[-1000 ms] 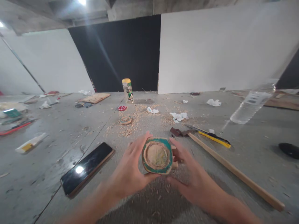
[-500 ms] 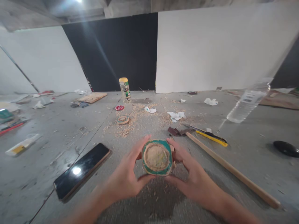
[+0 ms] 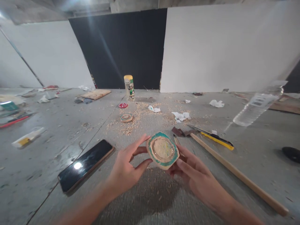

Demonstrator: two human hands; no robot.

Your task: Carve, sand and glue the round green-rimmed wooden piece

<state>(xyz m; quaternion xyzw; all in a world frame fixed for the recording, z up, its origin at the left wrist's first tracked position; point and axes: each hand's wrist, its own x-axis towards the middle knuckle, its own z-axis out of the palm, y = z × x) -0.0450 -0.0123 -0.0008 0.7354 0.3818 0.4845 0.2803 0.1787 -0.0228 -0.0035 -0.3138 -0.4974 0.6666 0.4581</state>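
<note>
Between both hands, above the floor, is a carved wooden block [image 3: 163, 149] with rounded corners, a green-painted border and a round ring cut into its face. My left hand [image 3: 127, 164] closes on its left edge, thumb below and fingers along the side. From the lower right my right hand [image 3: 192, 168] grips it, thumb at the rim and fingers partly hidden underneath. Just behind the block lies a thin pointed tool [image 3: 176, 139]. A hammer [image 3: 234, 172] with a long wooden handle rests to the right, beside a yellow utility knife [image 3: 217, 141].
A phone [image 3: 85, 165] lies at left. Farther off are a similar carved wooden piece [image 3: 126, 117], a red disc [image 3: 123, 105] and a yellow-capped bottle [image 3: 129, 88] among wood chips. Crumpled paper [image 3: 181, 116], a clear plastic bottle [image 3: 256, 106] and a black mouse-shaped object [image 3: 292, 153] are on the right.
The block has turned clockwise and tilted, moving slightly right and up in my hands. My right hand has shifted its grip to the lower right edge. The view has turned slightly left.
</note>
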